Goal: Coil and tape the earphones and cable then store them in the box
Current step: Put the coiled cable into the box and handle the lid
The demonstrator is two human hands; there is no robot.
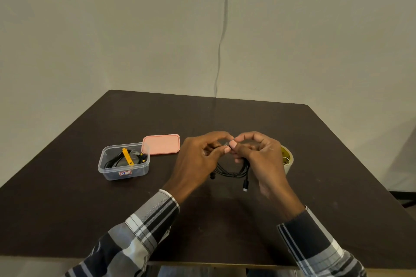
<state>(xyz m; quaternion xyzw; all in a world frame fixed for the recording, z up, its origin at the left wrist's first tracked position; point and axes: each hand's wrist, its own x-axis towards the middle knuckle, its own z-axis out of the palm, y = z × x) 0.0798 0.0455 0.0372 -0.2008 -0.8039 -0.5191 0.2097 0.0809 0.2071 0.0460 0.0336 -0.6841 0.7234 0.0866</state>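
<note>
Above the middle of the dark table (225,220), my left hand (198,162) and my right hand (263,159) meet fingertip to fingertip. Together they pinch the top of a coiled black cable (231,172), with what looks like a small piece of clear tape between the thumbs. The coil hangs below the fingers and its plug end (245,185) dangles. To the left stands a clear plastic box (123,163), open, holding a black coiled wire with yellow parts. Its pink lid (161,144) lies flat behind it. A roll of tape (287,159) sits behind my right hand, partly hidden.
The table's near edge runs just under my sleeves. A thin wire (221,36) hangs down the wall behind the table's far edge.
</note>
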